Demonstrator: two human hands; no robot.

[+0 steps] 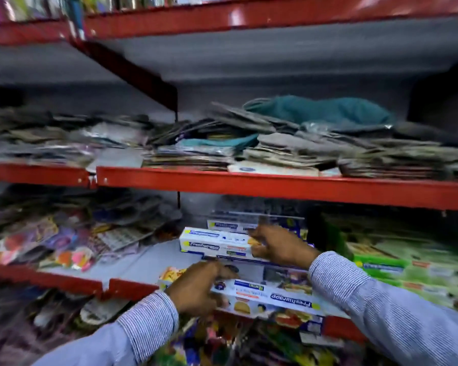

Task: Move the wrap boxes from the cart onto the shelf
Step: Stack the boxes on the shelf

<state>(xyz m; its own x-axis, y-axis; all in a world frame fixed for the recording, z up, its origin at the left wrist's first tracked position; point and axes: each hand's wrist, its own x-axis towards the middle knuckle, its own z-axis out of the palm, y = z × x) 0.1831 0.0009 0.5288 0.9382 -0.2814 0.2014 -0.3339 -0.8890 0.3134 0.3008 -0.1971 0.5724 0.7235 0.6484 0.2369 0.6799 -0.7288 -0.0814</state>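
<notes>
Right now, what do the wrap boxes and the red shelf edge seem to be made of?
The wrap boxes look like printed cardboard with a slightly glossy coat: sharp folded edges and colour print, though blur hides detail. The red shelf edge looks like painted metal: bright glare patches and small chipped spots. The shelf floor looks like matte grey painted sheet, likely metal.

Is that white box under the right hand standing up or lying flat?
Lying flat: the white box rests lengthwise atop other wrap boxes on the shelf, right hand touching its end.
</notes>
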